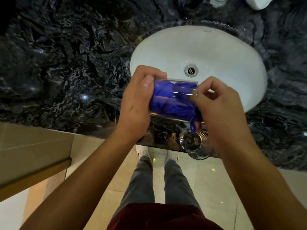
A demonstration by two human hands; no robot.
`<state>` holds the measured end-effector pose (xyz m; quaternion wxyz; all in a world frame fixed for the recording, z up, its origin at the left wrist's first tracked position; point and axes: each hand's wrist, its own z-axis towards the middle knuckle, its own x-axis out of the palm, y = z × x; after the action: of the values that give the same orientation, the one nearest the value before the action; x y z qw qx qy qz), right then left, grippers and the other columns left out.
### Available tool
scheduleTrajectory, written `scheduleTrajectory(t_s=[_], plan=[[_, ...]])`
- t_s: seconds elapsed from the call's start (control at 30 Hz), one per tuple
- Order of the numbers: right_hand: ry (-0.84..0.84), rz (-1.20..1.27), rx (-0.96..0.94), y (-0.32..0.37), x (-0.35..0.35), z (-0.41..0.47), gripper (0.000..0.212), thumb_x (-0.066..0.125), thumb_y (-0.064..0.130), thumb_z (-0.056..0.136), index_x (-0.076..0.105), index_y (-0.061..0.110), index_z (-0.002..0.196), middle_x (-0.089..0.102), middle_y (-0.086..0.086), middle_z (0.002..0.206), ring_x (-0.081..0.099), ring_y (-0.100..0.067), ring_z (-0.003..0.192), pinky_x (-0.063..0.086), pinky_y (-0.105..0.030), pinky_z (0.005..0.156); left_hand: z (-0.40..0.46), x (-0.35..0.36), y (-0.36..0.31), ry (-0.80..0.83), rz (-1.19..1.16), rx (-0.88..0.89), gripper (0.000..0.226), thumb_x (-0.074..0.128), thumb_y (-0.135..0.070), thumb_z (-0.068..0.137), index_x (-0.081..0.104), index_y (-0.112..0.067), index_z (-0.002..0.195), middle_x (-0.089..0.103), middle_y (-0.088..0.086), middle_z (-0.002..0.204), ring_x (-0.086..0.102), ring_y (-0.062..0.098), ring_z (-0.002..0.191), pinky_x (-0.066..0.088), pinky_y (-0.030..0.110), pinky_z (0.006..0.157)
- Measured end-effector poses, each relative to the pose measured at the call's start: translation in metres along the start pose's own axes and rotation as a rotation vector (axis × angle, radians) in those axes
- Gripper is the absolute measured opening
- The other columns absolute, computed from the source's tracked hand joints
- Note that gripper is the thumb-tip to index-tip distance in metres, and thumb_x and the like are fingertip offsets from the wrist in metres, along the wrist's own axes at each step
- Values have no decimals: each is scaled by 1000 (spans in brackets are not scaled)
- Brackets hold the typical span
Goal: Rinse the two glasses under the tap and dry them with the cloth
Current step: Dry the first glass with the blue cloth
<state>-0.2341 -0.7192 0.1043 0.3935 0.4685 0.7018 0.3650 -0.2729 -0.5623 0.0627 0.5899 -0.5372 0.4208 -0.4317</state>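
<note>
My left hand (137,103) grips a clear glass (174,90) held on its side over the counter's front edge, its mouth facing right. A blue cloth (172,103) is stuffed inside the glass and fills most of it. My right hand (219,107) is at the mouth of the glass, fingers curled on the cloth where it trails out. A second clear glass (193,144) stands on the counter near the front edge, just below my right hand and partly hidden by the wrist. No tap is in view.
A white oval sink (207,47) with a metal drain (191,70) is set in the dark marble counter (66,63). Something white (257,2) sits at the far right top. A beige ledge (33,155) lies lower left, with tiled floor and my feet below.
</note>
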Motion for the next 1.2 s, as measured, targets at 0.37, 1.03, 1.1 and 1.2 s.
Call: scheduleTrajectory(t_s=[0.37, 1.03, 1.1, 1.2], plan=[[307, -771, -713, -17, -39, 4, 63, 58, 43, 95, 42, 30, 154, 57, 14, 126, 45, 3, 90, 41, -4, 78, 7, -1, -22, -162, -174, -586, 42, 39, -40, 104, 63, -28, 72, 66, -10, 66, 60, 7, 52, 40, 16, 40], [125, -75, 10, -8, 8, -3, 35, 61, 32, 102, 74, 18, 74, 52, 9, 48, 46, -3, 42, 38, -19, 47, -22, 4, 0, -156, 72, -11, 29, 24, -21, 105, 54, -16, 107, 58, -3, 98, 61, 1, 85, 50, 21, 72], [173, 160, 258, -8, 5, -4, 46, 59, 29, 103, 63, 19, 59, 42, 7, 44, 34, -7, 36, 30, -20, 39, -26, 2, 3, -112, 141, 65, 30, 25, -24, 102, 51, -15, 113, 57, -6, 99, 59, 5, 83, 48, 25, 72], [219, 295, 318, -10, -3, -5, 45, 57, 31, 103, 62, 7, 65, 38, 3, 45, 30, -13, 35, 29, -22, 38, -22, 1, 1, -76, 114, 14, 28, 27, -28, 102, 53, -22, 110, 62, -14, 96, 61, 2, 83, 48, 21, 73]])
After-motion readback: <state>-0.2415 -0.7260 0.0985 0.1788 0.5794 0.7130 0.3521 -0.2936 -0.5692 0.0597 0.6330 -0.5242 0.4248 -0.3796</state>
